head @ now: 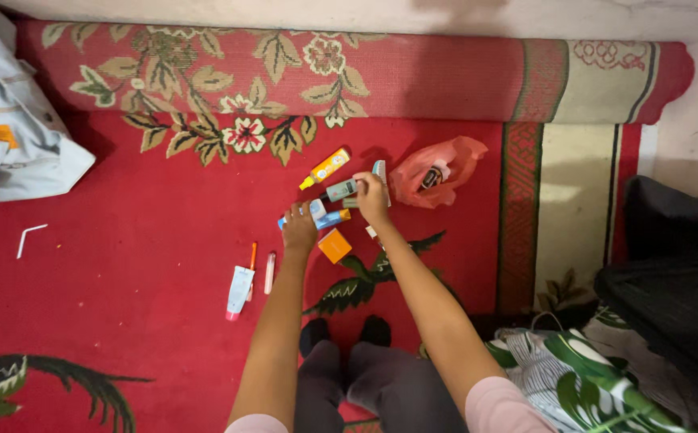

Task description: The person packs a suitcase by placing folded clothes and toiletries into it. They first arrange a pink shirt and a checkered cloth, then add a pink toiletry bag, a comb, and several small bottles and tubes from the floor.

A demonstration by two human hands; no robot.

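Observation:
On a red flowered carpet (pixel 125 265) lie several small cosmetic tubes and bottles. My left hand (pixel 298 231) rests on a blue-and-white tube (pixel 314 212) beside a blue-orange tube (pixel 334 217). My right hand (pixel 371 199) grips a small grey-green bottle (pixel 338 191) and touches a white tube (pixel 379 169). A yellow-orange bottle (pixel 325 167) lies just beyond. An orange box (pixel 334 245) sits between my wrists.
A pink plastic bag (pixel 435 170) holding a dark item lies right of my hands. A white-pink tube (pixel 238 292), a thin orange stick (pixel 253 258) and a pink stick (pixel 270 273) lie to the left. The carpet's rolled edge (pixel 413 76) runs along the wall. Denim garment (pixel 4 120) far left; leaf-print cloth (pixel 581 377) lower right.

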